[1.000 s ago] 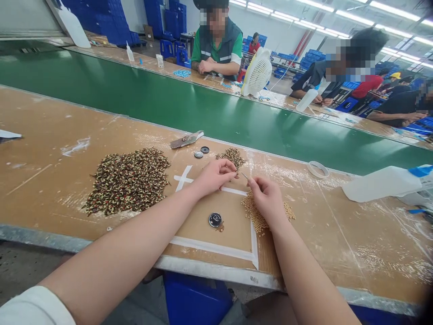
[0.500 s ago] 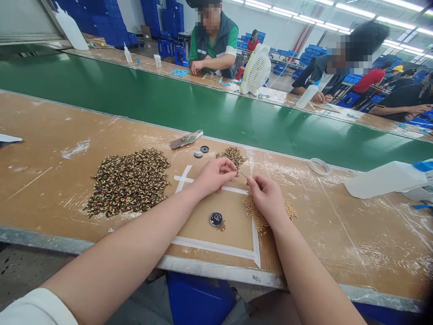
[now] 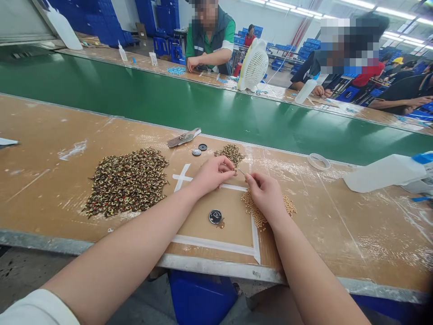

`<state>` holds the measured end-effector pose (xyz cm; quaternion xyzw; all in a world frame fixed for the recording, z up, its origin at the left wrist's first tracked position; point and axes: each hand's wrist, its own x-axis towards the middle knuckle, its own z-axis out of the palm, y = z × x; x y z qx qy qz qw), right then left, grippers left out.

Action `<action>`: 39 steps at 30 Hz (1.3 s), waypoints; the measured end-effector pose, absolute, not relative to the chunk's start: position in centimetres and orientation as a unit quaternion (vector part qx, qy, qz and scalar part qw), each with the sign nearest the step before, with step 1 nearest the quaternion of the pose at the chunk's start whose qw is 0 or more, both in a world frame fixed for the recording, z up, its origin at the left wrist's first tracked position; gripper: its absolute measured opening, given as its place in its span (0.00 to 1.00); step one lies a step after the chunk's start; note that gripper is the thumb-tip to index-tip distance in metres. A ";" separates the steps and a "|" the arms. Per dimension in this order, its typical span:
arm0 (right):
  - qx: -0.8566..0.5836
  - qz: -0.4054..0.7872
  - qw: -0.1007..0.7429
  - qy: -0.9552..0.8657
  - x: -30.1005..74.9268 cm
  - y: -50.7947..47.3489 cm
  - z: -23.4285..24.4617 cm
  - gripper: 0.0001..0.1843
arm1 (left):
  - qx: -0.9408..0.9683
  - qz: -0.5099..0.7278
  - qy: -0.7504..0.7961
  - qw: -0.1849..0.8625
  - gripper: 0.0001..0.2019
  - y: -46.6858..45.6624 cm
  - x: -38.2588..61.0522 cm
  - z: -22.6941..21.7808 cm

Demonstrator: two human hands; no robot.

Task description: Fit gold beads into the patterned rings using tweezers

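My left hand (image 3: 213,175) is closed in a pinch near the far tape line, and whatever sits at its fingertips is too small to make out. Between thumb and forefinger, my right hand (image 3: 266,195) grips a thin metal-tipped tool (image 3: 241,171), its tip pointing at the left fingertips. Beneath the right hand spreads a pile of small tan beads (image 3: 253,210). Just beyond the left hand lies a small heap of dark and yellowish pieces (image 3: 230,153). A round dish of dark, glossy liquid (image 3: 215,216) rests inside the taped square, with a brown smear beside it.
To the left is a large pile of dark, yellow and red pieces (image 3: 126,180). Two small round lids (image 3: 199,150) and a scrap strip (image 3: 183,137) lie farther back. A white bottle (image 3: 385,176) lies right, near a tape ring (image 3: 318,161). Beyond runs a green belt (image 3: 162,106); co-workers sit across it.
The view has shifted slightly. Both hands keep nearly the same place and hold, with the tool tip still close to the left fingertips.
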<state>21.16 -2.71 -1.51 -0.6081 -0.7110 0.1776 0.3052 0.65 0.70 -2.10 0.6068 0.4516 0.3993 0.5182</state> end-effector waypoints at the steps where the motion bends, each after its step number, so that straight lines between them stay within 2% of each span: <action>1: -0.609 0.177 0.304 -0.711 21.1 -2.7 -1.5 0.22 | 0.607 0.400 0.452 0.518 0.09 0.7 0.7 -2.1; 39: -0.611 0.087 0.232 -0.752 20.9 -3.3 -0.8 0.21 | 0.622 0.368 0.483 0.495 0.10 0.4 0.6 -1.6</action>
